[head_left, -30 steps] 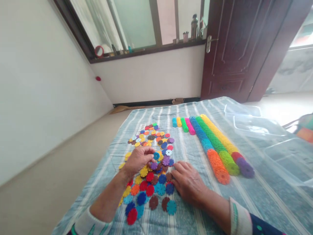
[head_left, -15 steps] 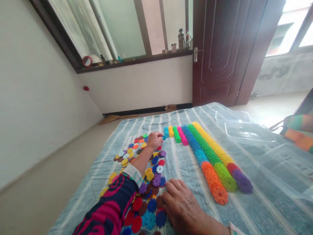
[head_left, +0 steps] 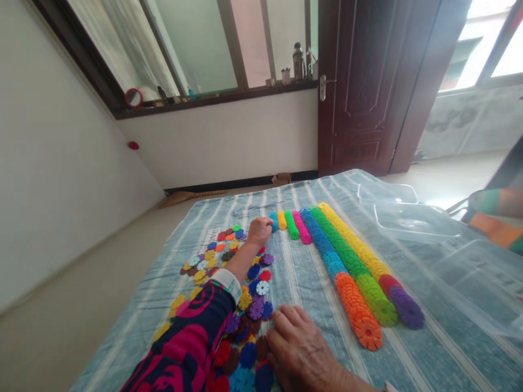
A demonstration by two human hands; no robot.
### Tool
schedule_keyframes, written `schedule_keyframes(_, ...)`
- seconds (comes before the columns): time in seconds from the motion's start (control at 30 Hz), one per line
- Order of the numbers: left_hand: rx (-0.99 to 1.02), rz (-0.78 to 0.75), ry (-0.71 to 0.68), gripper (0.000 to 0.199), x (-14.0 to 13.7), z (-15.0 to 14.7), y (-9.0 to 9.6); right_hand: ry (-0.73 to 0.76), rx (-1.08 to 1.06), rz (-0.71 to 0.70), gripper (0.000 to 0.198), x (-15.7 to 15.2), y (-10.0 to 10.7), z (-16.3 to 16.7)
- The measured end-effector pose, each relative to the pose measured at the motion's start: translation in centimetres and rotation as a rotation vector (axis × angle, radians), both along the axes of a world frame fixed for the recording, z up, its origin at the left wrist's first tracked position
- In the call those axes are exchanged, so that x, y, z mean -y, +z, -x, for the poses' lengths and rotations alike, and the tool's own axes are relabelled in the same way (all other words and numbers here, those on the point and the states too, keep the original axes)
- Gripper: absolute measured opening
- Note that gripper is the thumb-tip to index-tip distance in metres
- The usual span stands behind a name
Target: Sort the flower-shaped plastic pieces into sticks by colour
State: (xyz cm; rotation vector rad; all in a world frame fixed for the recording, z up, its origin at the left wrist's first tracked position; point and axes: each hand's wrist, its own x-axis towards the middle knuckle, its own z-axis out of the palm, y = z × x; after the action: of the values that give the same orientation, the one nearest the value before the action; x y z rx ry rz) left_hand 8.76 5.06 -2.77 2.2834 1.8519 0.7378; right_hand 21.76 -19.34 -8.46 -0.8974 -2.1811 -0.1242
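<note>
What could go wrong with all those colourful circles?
The left hand is right by the short blue row, so a bump might knock it into the short yellow row beside it. The left sleeve reaches across the loose discs and could drag some about.

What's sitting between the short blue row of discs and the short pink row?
In the head view, a short yellow row and a short green row lie there, yellow nearer the blue row, green nearer the pink.
</note>
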Motion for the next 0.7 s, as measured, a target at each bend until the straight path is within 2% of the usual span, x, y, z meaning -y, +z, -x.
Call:
schedule_keyframes(0.47, -0.090, 0.007, 0.061, 0.019, 0.9, -0.3, -0.6, -0.001, 0.000, -0.005, 0.020, -0.1, -0.6, 0.2)
schedule_keyframes(0.7, -0.132, 0.022, 0.104, 0.017, 1.1, -0.8, -0.5, -0.005, -0.022, -0.006, 0.021, 0.0, -0.1, 0.1)
